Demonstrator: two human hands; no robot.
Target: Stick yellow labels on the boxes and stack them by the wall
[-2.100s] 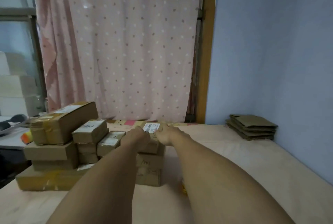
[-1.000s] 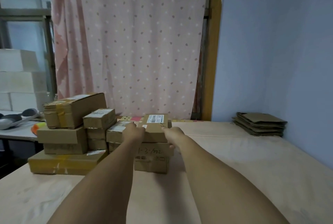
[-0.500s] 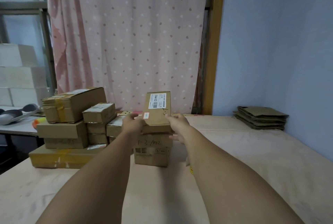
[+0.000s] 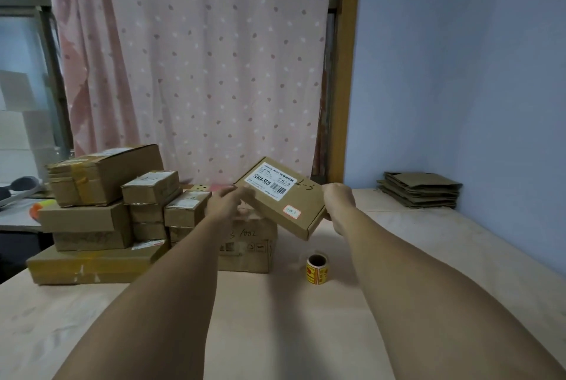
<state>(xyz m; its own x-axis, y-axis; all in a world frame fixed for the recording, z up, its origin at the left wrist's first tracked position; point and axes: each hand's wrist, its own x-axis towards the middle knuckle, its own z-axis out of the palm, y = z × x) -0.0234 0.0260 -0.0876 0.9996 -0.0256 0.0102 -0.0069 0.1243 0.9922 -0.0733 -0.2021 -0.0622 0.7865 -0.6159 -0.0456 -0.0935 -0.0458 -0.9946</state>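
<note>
At the far left a pile of taped boxes [image 4: 104,214] sits on the tabletop [image 4: 275,318], with one more brown box [image 4: 248,248] at its right end. Just above that one, the left hand [image 4: 225,205] pinches the upper-left corner of a flat box [image 4: 284,199] between thumb and fingers. The flat box is held clear of the tabletop, printed face toward the camera, with its long axis slanting down from upper left to lower right. The right hand [image 4: 338,199] holds its right edge, but its fingers are hidden behind the cardboard, so their curl cannot be told. Below the box's low corner stands the roll of yellow labels [image 4: 317,268], upright between the forearms – nearer the right hand, which would probably let go to reach down for it. Farther right, flattened cartons [image 4: 419,190] lie against the wall [image 4: 459,73].
</note>
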